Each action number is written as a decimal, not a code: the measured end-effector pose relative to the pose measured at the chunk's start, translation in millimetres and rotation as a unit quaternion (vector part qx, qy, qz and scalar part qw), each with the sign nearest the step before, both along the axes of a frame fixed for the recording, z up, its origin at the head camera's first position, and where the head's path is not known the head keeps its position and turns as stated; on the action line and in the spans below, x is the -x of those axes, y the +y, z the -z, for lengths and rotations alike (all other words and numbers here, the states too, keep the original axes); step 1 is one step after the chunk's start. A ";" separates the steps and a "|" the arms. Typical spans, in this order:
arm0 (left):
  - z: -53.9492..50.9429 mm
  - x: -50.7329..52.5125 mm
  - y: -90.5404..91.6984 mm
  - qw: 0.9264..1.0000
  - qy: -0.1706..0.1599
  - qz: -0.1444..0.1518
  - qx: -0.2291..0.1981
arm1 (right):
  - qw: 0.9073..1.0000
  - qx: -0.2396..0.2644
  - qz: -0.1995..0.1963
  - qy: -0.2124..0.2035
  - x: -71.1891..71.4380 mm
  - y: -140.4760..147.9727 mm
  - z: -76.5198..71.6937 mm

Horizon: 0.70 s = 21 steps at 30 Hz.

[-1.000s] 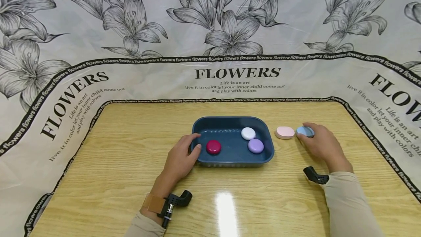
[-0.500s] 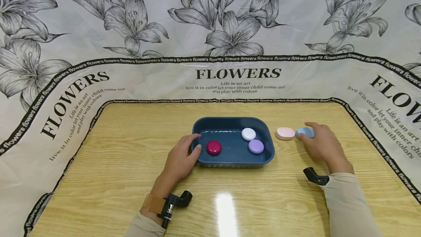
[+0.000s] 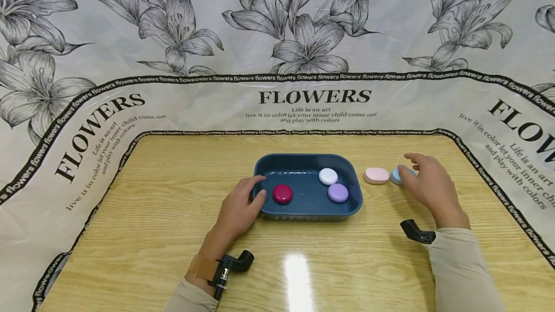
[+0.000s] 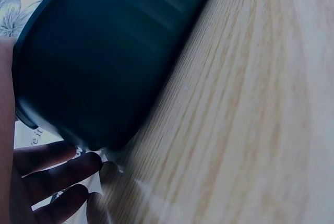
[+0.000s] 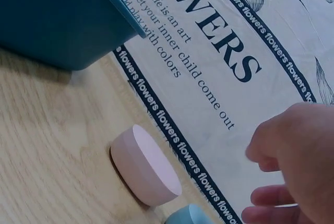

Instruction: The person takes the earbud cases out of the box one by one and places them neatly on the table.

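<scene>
In front of you hangs a pale cloth (image 3: 195,110) printed with grey lilies (image 3: 308,47), black-lettered bands and "FLOWERS", wrapping round both sides of your wood-grained table (image 3: 173,167). Bright light (image 3: 298,278) glares off the tabletop near you.

the right hand (image 3: 432,188) has lifted off the blue block (image 3: 395,176).

The head view is brightly and evenly lit; white glare is reflected by the table (image 3: 347,264), and faint shadow is cast near the right hand (image 3: 430,184). In the left wrist view, the tray (image 4: 104,62) is sunk in dimness. In the right wrist view, the hand is slightly blurred.
</scene>
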<state>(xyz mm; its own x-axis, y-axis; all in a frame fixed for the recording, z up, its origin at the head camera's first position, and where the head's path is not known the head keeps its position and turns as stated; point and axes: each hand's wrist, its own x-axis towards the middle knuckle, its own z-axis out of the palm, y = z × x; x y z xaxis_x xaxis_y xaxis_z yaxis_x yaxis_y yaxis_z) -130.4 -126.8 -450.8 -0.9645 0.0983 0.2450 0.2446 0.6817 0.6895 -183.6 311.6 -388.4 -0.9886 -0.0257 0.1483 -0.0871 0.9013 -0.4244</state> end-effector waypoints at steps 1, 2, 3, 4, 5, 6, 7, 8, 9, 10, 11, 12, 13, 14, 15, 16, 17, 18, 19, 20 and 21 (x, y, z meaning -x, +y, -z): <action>0.1 0.1 0.0 1.000 0.000 0.000 0.000 | 1.000 0.004 0.002 0.008 -0.4 -1.5 -0.5; 0.2 0.2 0.0 1.000 0.000 0.000 0.000 | 1.000 0.009 0.004 0.015 -1.0 -3.3 -1.1; 0.2 0.3 0.0 1.000 0.000 0.000 0.000 | 1.000 0.014 0.007 0.023 -1.5 -5.1 -1.7; 0.3 0.4 -0.1 1.000 0.000 0.000 0.001 | 0.999 0.019 0.009 0.031 -1.8 -6.8 -2.2; 0.3 0.4 -0.1 1.000 0.000 0.000 0.001 | 0.999 0.024 0.010 0.039 -2.2 -8.2 -2.6; 0.3 0.4 -0.1 1.000 0.000 0.001 0.002 | 0.998 0.029 0.010 0.046 -2.5 -9.7 -3.1; 0.2 0.3 -0.1 1.000 0.000 0.001 0.002 | 0.998 0.031 0.009 0.053 -2.7 -11.2 -3.9; -0.1 0.2 -0.1 1.000 0.001 0.001 0.001 | 0.998 0.034 0.008 0.055 -2.9 -13.0 -4.7; -0.3 0.0 -0.1 1.000 0.002 0.002 0.000 | 0.998 0.035 0.006 0.058 -3.1 -14.8 -5.0; -0.3 0.0 -0.1 1.000 0.002 0.002 -0.001 | 0.998 0.036 0.002 0.058 -3.5 -17.0 -5.9; -0.3 0.1 -0.1 1.000 0.002 0.002 0.000 | 0.998 0.035 -0.002 0.058 -4.3 -19.2 -6.8; -0.2 0.2 -0.1 1.000 0.003 0.002 0.000 | 0.998 0.035 -0.006 0.056 -5.0 -21.6 -7.7; -0.1 0.2 -0.1 1.000 0.003 0.002 0.000 | 0.998 0.034 -0.010 0.054 -5.5 -24.0 -8.5; 0.0 0.3 -0.1 1.000 0.003 0.002 -0.001 | 0.998 0.034 -0.016 0.054 -5.8 -26.3 -9.1; 0.2 0.5 -0.1 1.000 0.003 0.002 0.000 | 0.998 0.034 -0.022 0.057 -5.9 -28.5 -9.6; 0.4 0.6 -0.1 1.000 0.003 0.002 0.001 | 0.997 0.038 -0.028 0.058 -6.1 -30.6 -9.9; 0.3 0.5 0.0 1.000 0.003 0.001 0.001 | 0.997 0.042 -0.032 0.059 -6.1 -32.7 -9.7; 0.3 0.5 0.0 1.000 0.003 0.001 0.000 | 0.997 0.046 -0.037 0.059 -5.9 -34.7 -9.4; 0.1 0.3 0.1 1.000 0.004 0.001 -0.001 | 0.996 0.051 -0.042 0.058 -5.8 -36.7 -8.9; -0.1 0.2 0.2 1.000 0.004 0.001 -0.001 | 0.996 0.057 -0.046 0.057 -5.6 -38.7 -8.4; -0.1 0.1 0.3 1.000 0.003 0.001 -0.001 | 0.995 0.061 -0.049 0.054 -5.6 -40.5 -7.7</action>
